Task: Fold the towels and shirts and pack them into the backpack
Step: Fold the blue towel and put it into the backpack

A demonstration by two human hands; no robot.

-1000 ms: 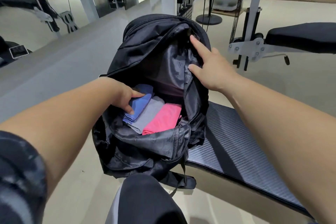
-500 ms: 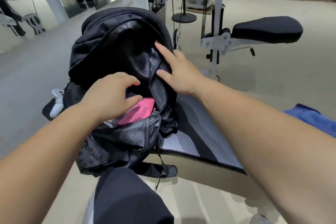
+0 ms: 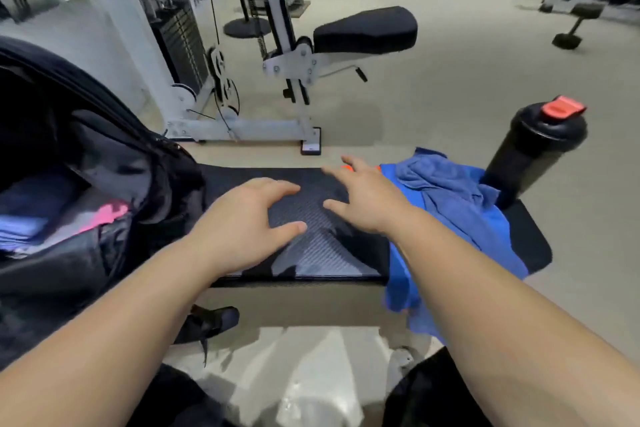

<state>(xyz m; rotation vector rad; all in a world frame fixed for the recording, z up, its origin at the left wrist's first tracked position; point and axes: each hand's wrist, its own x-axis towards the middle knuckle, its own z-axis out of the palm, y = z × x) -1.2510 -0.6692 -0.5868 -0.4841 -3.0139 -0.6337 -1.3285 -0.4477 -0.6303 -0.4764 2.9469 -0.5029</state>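
Left hand [image 3: 239, 225] above the bare middle of the worktop [image 3: 322, 253], fingers loosely curved and apart, holding nothing. Right hand [image 3: 367, 201] just beside it, fingers spread wide, also empty, near the crumpled blue towel [image 3: 443, 184]. Towel lying on a brighter blue shirt [image 3: 498, 236] that hangs over the front edge. Backpack [image 3: 86, 270] open at the left end, with a folded pink cloth [image 3: 104, 215] and a folded blue cloth [image 3: 24, 218] inside. Black bottle [image 3: 533, 149] with red lid upright behind the towel.

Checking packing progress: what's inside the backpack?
The backpack holds a blue cloth and a pink cloth; whatever lies beneath them or deeper is covered.
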